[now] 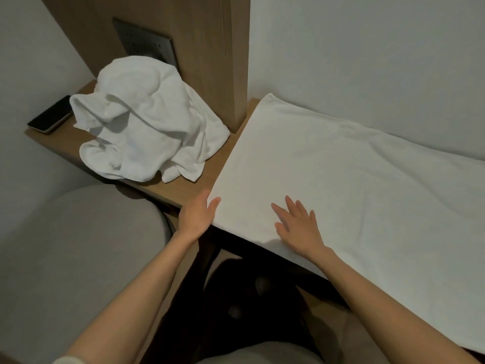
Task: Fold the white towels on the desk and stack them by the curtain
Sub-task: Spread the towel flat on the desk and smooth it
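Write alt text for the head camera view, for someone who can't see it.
A white towel lies spread flat on a wooden desk, a person's left hand at its near corner, the right hand flat on top. A crumpled towel and a dark phone lie to the left.

1. No text, label, brand, number or sign can be read.
2. The screen of the phone (pixel 51 114), far to the left beyond the left grip (pixel 196 216), is seen dark and blank.
3. Marks on the socket panel (pixel 147 46), well beyond that grip, are too small to be read.
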{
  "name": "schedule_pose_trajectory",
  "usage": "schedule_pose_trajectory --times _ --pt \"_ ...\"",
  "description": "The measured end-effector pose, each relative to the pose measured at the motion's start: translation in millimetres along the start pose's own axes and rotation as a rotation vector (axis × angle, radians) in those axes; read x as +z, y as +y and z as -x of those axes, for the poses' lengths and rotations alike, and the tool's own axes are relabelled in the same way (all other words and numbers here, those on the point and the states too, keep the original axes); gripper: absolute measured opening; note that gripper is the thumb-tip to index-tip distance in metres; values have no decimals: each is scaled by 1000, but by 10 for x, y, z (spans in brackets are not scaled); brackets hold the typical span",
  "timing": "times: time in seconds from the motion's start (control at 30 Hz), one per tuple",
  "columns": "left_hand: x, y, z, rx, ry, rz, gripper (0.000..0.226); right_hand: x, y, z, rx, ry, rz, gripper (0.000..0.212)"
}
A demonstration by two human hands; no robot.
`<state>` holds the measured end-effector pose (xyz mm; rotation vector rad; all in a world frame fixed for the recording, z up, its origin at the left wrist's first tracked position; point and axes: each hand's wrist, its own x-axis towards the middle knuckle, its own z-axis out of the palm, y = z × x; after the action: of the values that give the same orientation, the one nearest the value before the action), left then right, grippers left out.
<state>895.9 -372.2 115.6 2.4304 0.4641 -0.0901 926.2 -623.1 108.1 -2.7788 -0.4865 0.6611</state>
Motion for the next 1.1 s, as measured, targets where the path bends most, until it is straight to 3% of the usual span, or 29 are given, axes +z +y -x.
schedule_pose_trajectory --times 0.3,0.47,0.6,0.77,0.93,1.1 --pt "-28 -115 -127 81 -49 -630 40 295 327 436 209 73 143 55" --pt "-25 -66 -51 85 -4 -659 34 232 357 511 210 49 139 54" --pt "76 129 61 216 117 -700 51 157 300 656 202 155 40 51" --pt "417 653 259 435 -177 -555 46 58 409 856 284 330 -90 50" --pt "957 1127 543 475 -436 -475 49 187 748 1012 451 214 -226 53" --pt "1352 1393 704 521 -527 -538 49 355 1191 1225 511 111 -183 50"
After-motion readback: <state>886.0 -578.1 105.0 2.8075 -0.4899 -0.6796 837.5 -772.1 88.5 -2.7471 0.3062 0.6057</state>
